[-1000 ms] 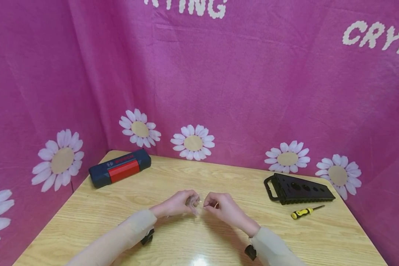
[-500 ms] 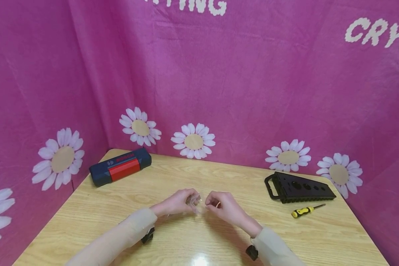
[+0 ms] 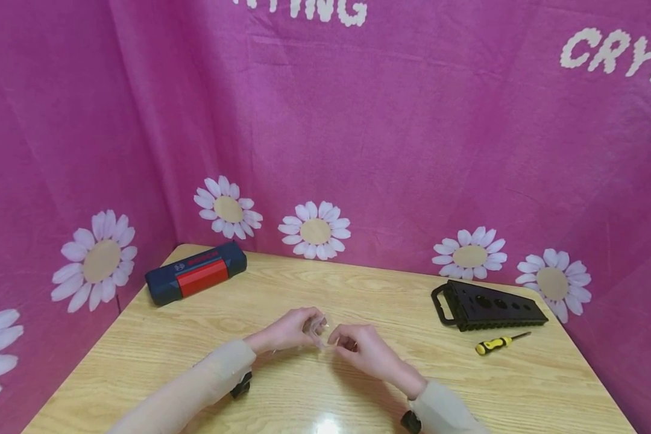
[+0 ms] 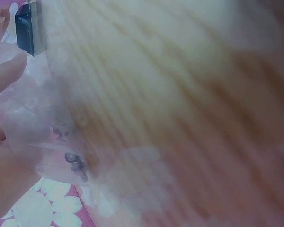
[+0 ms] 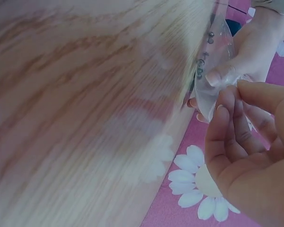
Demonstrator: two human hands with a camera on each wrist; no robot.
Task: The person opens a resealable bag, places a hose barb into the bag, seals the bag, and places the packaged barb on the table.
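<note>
A clear plastic bag [image 5: 217,68] with several small dark metal pieces [image 4: 75,160] in it hangs from my left hand [image 3: 292,330], whose thumb and fingers grip it near one edge. Close on its right is my right hand [image 3: 366,349], fingers curled, with thumb and fingertips meeting at the bag's edge. In the right wrist view the right hand's fingertips [image 5: 231,92] seem to pinch that edge, beside the left thumb. Anything smaller between them is hidden. Both hands are above the middle of the wooden table [image 3: 282,398].
A dark blue and red Bosch case [image 3: 196,274] lies at the table's back left. Toward the right edge stands a black holder with a handle and holes [image 3: 490,307]. Before it lies a yellow and black screwdriver [image 3: 496,345]. Pink cloth [image 3: 325,120] hangs behind.
My right hand has drawn slightly away from the bag, then come back left and lower against its edge. The left hand has stayed in place with the bag.
</note>
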